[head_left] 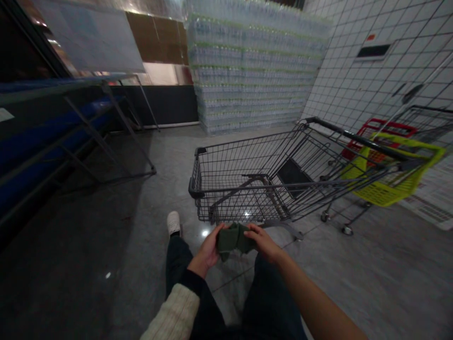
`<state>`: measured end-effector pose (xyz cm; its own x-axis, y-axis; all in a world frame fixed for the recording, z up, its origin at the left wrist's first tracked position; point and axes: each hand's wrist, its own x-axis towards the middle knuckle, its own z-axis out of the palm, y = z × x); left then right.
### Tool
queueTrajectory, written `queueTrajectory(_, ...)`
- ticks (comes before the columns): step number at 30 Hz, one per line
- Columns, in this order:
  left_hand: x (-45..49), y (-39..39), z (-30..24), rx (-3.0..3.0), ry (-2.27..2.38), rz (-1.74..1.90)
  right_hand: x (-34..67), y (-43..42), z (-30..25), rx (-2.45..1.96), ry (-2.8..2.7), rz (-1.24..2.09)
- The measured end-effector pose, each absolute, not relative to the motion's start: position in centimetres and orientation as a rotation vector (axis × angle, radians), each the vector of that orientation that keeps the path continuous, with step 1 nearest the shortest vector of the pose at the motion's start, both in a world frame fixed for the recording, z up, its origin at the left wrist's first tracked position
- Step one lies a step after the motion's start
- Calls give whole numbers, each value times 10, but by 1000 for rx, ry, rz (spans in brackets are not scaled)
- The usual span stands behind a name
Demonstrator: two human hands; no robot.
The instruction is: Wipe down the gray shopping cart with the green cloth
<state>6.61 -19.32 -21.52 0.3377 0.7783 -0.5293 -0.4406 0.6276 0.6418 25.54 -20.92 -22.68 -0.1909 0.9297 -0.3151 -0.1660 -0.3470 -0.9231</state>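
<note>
Holding a green cloth (235,241), both hands (208,250) sit just below the cart's edge (247,220).

A dark olive-green folded cloth (235,240) shows at lower centre of the frame, beside a cream ribbed knit sleeve (173,312) at lower left. A bright yellow mesh-patterned plastic basket (380,191) sits right, below white square wall tiles (357,80) gridded with dark lines.

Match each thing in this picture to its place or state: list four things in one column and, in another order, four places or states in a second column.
Things
1. dark green cloth
2. yellow plastic basket
3. shrink-wrapped water bottles
4. white shoe

Places or states
A. on the person's foot
B. piled in tall layers
C. right of the wire shopping cart
D. held by the left hand and right hand

Pairs: 1-D, 2-C, 3-B, 4-A
</note>
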Motion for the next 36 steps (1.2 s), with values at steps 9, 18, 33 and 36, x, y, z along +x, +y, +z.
queueTrajectory(9,61,-211,-230,728,909,786,260,-217,-235,-1322,-976,1649)
queueTrajectory(18,55,-216,-175,1291,889,568,274,-203,-233,-1341,-1222,1313)
queueTrajectory(33,82,-222,-167,1988,1160,680,242,-216,-207,-1088,-423,2127)
queueTrajectory(36,82,-213,-180,1796,1393,907,248,-221,-202,-1033,-555,2165)
